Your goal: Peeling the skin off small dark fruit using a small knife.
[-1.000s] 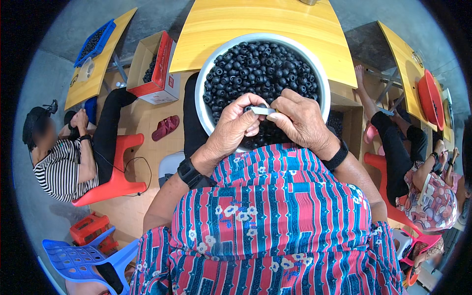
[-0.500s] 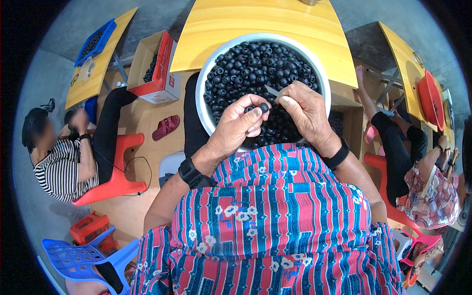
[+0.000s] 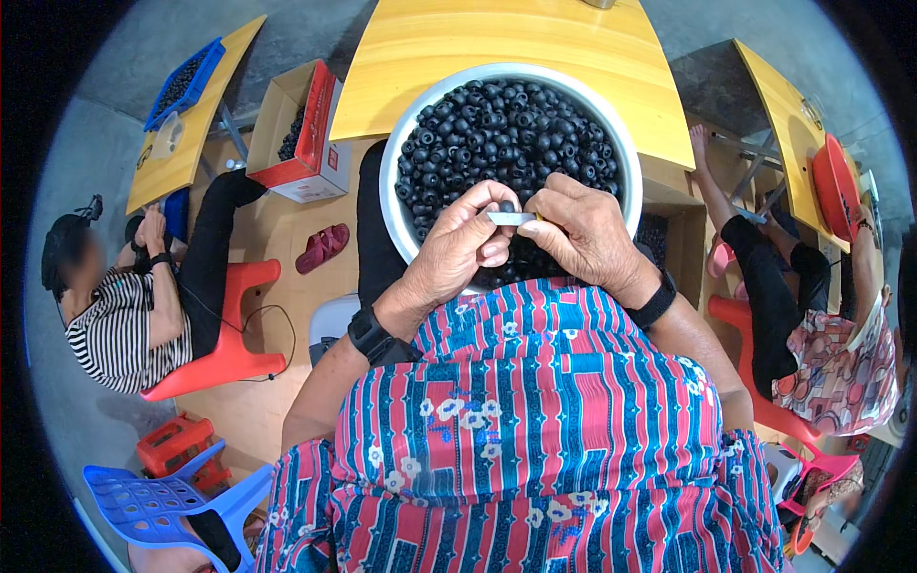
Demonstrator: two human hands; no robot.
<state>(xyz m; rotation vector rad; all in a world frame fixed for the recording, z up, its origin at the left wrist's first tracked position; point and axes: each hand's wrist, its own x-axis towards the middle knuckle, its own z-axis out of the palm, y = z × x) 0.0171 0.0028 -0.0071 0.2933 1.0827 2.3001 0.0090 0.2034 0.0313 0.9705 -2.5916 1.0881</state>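
Between the thumb and fingers of my left hand [image 3: 454, 244] is a small round black piece [image 3: 507, 205], mostly covered by the fingers. My right hand [image 3: 590, 229] is closed on a small knife [image 3: 508, 219]. Its short metal blade lies across the black piece, close to my left thumb; the handle is largely hidden in my fist. Both hands work over the near part of a wide metal basin [image 3: 390, 186]. Heaped in the basin are many more round black pieces [image 3: 511, 134], several showing a hole in one end.
The basin stands against a yellow table [image 3: 506, 33]. A red-and-white carton [image 3: 325, 158] is on the left, near a dark red slipper [image 3: 322, 248]. People sit at yellow side tables, one with a blue tray [image 3: 186, 84], another with a red basin [image 3: 838, 189]. A blue chair [image 3: 158, 497] stands lower left.
My right hand has moved slightly left and turned, bringing the knife blade from above the heap onto the black piece. At right, another person's arm now reaches toward the red basin.
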